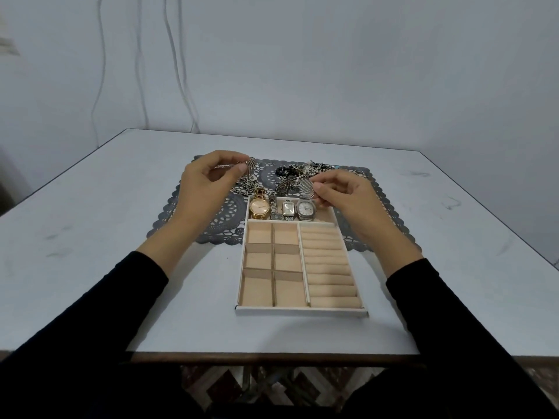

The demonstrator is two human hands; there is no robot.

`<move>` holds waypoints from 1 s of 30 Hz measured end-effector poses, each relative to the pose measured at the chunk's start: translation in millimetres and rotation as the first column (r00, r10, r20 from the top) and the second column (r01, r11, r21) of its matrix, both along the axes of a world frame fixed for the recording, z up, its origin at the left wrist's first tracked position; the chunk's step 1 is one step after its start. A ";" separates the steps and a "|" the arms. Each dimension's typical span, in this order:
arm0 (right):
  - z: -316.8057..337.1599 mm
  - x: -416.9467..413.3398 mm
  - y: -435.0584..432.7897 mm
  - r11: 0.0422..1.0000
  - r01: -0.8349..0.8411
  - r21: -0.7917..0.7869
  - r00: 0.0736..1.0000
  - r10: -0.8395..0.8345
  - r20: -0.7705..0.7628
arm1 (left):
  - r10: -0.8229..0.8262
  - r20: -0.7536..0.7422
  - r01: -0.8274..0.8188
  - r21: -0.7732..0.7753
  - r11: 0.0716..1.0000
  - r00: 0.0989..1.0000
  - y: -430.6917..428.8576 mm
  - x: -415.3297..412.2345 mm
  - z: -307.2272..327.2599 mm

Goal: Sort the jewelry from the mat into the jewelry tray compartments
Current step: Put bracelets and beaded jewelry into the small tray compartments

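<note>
- Two hands are reaching out over the pale table (90, 207), both in black sleeves (90, 313).
- The left hand (208, 186) is pinching a silver chain piece (249, 166) above the dark lacy mat (211, 228), and its little chains are hanging down.
- The right hand (341, 192) is pinching a ribbed silver piece (305, 189) just over the far end of the jewelry tray (302, 312).
- Four watches (259, 206) are lying side by side in the tray's long far compartment.
- More jewelry (299, 170) is sitting in a pile on the mat, behind the tray.
- Six square compartments (258, 261) and a column of soft rolls (326, 267) are filling the tray's near part.
</note>
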State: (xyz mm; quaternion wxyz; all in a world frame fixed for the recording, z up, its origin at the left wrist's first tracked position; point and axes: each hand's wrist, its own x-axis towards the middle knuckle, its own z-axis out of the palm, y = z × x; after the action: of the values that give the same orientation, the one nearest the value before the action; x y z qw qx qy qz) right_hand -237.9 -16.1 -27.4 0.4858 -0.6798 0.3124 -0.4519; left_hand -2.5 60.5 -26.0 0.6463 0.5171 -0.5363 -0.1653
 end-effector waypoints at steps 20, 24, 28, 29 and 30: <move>3.4 10.1 13.3 0.924 -0.381 0.030 0.867 0.368 -0.337 | -0.042 0.006 0.042 -0.007 0.999 0.999 2.5 -4.7 2.8; 6.2 10.0 10.7 0.908 -0.417 0.041 0.818 0.394 -0.419 | -0.048 0.001 0.048 -0.005 0.999 0.999 2.8 -5.5 2.6; 10.5 15.3 6.8 0.907 -0.419 -0.048 0.764 0.324 -0.558 | -0.047 0.012 0.047 -0.006 0.999 0.999 2.8 -5.2 2.5; 11.6 17.1 6.4 0.898 -0.431 -0.088 0.741 0.297 -0.602 | -0.047 0.012 0.047 -0.006 0.999 0.999 2.8 -5.4 2.3; 12.4 18.4 5.8 0.888 -0.442 -0.124 0.717 0.267 -0.644 | -0.047 0.012 0.047 -0.006 0.999 0.999 2.8 -5.6 2.0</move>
State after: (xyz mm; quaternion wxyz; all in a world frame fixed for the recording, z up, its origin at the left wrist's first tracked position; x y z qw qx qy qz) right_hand -219.5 -10.3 -15.0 0.3395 -0.8953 0.2503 -0.1434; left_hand -8.1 63.3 -24.0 0.6407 0.5034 -0.5524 -0.1758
